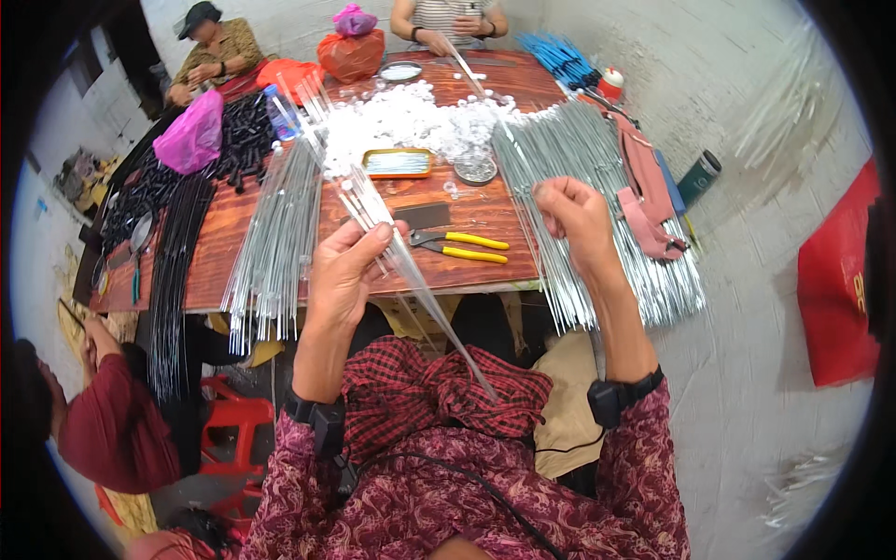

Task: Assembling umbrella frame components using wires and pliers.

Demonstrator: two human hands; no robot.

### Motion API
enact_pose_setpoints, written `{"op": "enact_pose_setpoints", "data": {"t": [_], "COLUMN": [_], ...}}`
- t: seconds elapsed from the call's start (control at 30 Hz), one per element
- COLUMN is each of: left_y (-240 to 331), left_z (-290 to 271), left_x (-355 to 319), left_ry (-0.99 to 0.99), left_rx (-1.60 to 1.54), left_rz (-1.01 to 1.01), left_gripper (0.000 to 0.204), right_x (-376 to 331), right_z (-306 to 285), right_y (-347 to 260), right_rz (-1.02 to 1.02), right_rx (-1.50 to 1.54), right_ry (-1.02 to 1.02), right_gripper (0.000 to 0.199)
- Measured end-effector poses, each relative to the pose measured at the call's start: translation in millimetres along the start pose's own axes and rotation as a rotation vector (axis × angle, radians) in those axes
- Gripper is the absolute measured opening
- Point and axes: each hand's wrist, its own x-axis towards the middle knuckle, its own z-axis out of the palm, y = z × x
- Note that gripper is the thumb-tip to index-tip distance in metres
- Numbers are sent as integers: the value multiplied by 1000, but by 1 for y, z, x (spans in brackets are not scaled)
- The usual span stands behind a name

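My left hand (343, 266) is closed round a bundle of thin clear rods (417, 275), thumb across them, over the table's near edge. The rods slant from the upper left down toward my lap, with small white pieces at some upper ends. My right hand (581, 222) is raised over the grey rods at the right, thumb and fingers pinched on one thin pale rod (499, 117) that runs up and away toward the far side. Between my hands lie yellow-handled pliers (467, 246) and a dark flat block (422, 216).
White small parts (401, 117) are heaped mid-table, near a yellow-rimmed tin (398, 163) and a round dish (476, 170). Grey rods (597, 187) overhang the table's right front edge; more rods (275, 233) and black ones (182, 252) overhang at left. Other people sit at the far side and left.
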Motion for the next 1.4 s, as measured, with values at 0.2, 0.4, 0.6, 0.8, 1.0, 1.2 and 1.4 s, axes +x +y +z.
{"op": "enact_pose_setpoints", "data": {"t": [0.2, 0.4, 0.6, 0.8, 1.0, 1.2, 1.4], "left_y": [5, 2, 4, 1, -9, -14, -10], "left_z": [11, 6, 0, 15, 16, 24, 19], "left_x": [-3, -14, -5, -1, 2, -4, 2], "left_ry": [-65, -14, -31, -28, 6, 2, -53], "left_rx": [-41, 30, 2, -99, -138, -161, -47], "left_rz": [11, 12, 9, 0, 54, -12, 7], "left_gripper": [29, 27, 29, 26, 23, 21, 20], "right_x": [-13, 12, -7, -41, -49, -48, -36], "right_z": [29, 12, 41, 87, 111, 113, 105], "right_y": [9, 5, 6, -3, 3, 5, 7], "right_rz": [-407, -692, -397, -143, -73, -33, -31], "right_rx": [-580, -997, -641, -257, -97, -248, -335], "right_ry": [132, 308, 162, -80, -228, -283, -366], "right_gripper": [9, 15, 13, 14, 13, 16, 18]}}
